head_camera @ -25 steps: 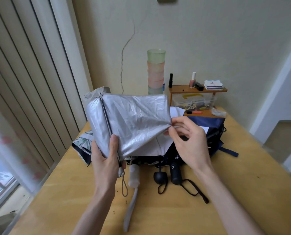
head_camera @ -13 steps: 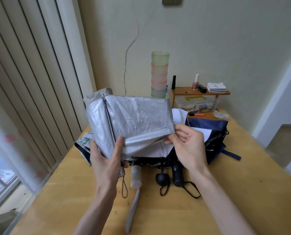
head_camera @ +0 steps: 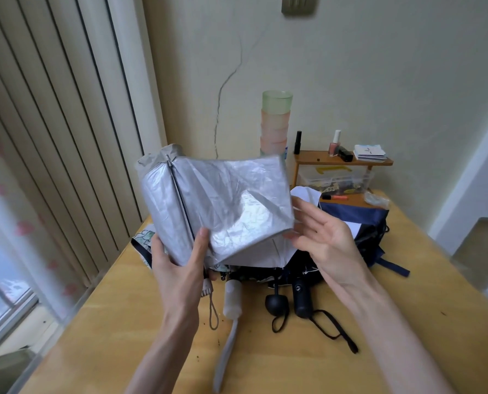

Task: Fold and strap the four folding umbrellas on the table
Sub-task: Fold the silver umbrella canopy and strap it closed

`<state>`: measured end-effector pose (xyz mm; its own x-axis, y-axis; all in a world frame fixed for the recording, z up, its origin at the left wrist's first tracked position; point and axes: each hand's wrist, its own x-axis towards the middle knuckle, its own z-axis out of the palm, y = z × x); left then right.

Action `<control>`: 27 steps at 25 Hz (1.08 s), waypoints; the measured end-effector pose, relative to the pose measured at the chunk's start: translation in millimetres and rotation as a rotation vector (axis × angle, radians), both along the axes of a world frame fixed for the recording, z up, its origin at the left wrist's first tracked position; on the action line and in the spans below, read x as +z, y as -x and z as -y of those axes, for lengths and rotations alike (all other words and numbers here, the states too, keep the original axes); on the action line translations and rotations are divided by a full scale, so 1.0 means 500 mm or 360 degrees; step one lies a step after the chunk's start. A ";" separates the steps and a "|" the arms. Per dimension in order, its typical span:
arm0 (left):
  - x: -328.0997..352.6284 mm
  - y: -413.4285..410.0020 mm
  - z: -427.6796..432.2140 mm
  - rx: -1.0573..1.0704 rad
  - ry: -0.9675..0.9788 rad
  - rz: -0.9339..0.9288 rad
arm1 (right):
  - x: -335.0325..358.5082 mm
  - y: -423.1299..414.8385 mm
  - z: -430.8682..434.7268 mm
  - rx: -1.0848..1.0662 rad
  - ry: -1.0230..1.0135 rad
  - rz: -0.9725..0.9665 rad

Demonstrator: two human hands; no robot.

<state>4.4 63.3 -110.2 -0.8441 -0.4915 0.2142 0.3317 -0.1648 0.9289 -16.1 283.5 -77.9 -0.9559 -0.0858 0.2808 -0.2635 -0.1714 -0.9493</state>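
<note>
My left hand [head_camera: 180,263] grips the silver umbrella [head_camera: 222,203] near its lower end, thumb pressing the crinkled canopy against the ribs, holding it up above the table. My right hand [head_camera: 322,237] is beside the canopy's right corner with fingers spread and straight, its fingertips just at the fabric edge. Beneath lie the other umbrellas in a heap: a white handle [head_camera: 232,298] with a grey strap, a black round-knob handle [head_camera: 276,304], a black cylindrical handle [head_camera: 302,298] with a black wrist strap, and dark navy fabric [head_camera: 359,223]. A patterned canopy [head_camera: 143,237] shows at the left.
The wooden table [head_camera: 350,365] extends toward me. At the back stand stacked plastic cups [head_camera: 276,123] and a small wooden shelf [head_camera: 342,160] with bottles, cards and a clear box. Vertical blinds and a window are at the left.
My right hand let go of the canopy's right corner and opened, drawing slightly right. The left hand kept its grip, and the canopy panel now hangs flatter.
</note>
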 end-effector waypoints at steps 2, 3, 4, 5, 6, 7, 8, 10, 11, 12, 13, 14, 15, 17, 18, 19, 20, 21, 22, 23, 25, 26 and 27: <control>-0.004 0.003 0.004 0.0024 0.0029 0.0014 | 0.010 -0.005 0.004 0.0074 -0.0024 0.0041; -0.004 0.002 0.003 0.0041 0.0053 0.0013 | 0.015 -0.008 0.007 0.0044 -0.0031 0.0083; -0.004 0.000 0.000 0.0051 0.0080 0.0004 | 0.016 -0.009 0.010 -0.0020 -0.0064 0.0125; -0.001 -0.004 -0.004 0.0051 0.0101 -0.0004 | 0.017 -0.010 0.015 -0.0074 -0.0100 0.0169; -0.002 -0.006 -0.008 0.0045 0.0115 0.0000 | 0.013 -0.008 0.017 -0.0135 -0.0149 0.0178; -0.002 -0.008 -0.011 0.0034 0.0121 0.0008 | 0.011 -0.008 0.021 -0.0196 -0.0184 0.0158; -0.004 -0.007 -0.012 0.0030 0.0124 0.0019 | 0.007 -0.007 0.024 -0.0256 -0.0228 0.0099; -0.005 -0.004 -0.013 0.0038 0.0120 0.0044 | 0.000 -0.003 0.021 -0.0369 -0.0276 0.0005; -0.006 -0.003 -0.011 0.0039 0.0108 0.0043 | -0.001 -0.003 0.018 -0.0381 -0.0279 -0.0016; -0.004 -0.004 -0.012 0.0035 0.0085 0.0035 | -0.002 -0.003 0.015 -0.0363 -0.0279 -0.0028; -0.001 -0.005 -0.013 0.0033 0.0069 0.0033 | 0.003 -0.007 0.016 -0.0328 -0.0270 -0.0029; -0.001 -0.006 -0.013 0.0036 0.0068 0.0028 | 0.007 -0.011 0.017 -0.0287 -0.0252 -0.0020; 0.000 -0.007 -0.014 0.0043 0.0079 0.0020 | 0.009 -0.012 0.019 -0.0260 -0.0228 0.0010; -0.004 -0.006 -0.015 0.0034 0.0128 -0.0002 | 0.013 -0.011 0.029 -0.0291 -0.0191 0.0055; -0.007 -0.006 -0.016 0.0013 0.0161 -0.0016 | 0.010 -0.005 0.033 -0.0359 -0.0204 0.0054; -0.010 -0.007 -0.018 -0.0012 0.0196 -0.0017 | 0.008 0.000 0.036 -0.0440 -0.0227 0.0042; -0.011 -0.010 -0.022 -0.0030 0.0227 -0.0017 | 0.007 0.002 0.039 -0.0531 -0.0229 0.0007; -0.012 -0.011 -0.024 -0.0036 0.0252 -0.0018 | 0.012 0.000 0.042 -0.0610 -0.0225 -0.0037; -0.014 -0.008 -0.025 -0.0029 0.0272 -0.0016 | 0.015 -0.002 0.041 -0.0643 -0.0207 -0.0061; -0.016 -0.006 -0.025 -0.0019 0.0292 -0.0008 | 0.022 -0.008 0.040 -0.0645 -0.0191 -0.0061; -0.020 -0.003 -0.024 -0.0012 0.0337 0.0044 | 0.042 -0.026 0.037 -0.0614 -0.0201 -0.0112; -0.022 0.001 -0.022 -0.0036 0.0366 0.0073 | 0.056 -0.038 0.038 -0.0585 -0.0227 -0.0143; -0.023 0.003 -0.020 -0.0086 0.0401 0.0083 | 0.072 -0.051 0.042 -0.0564 -0.0265 -0.0173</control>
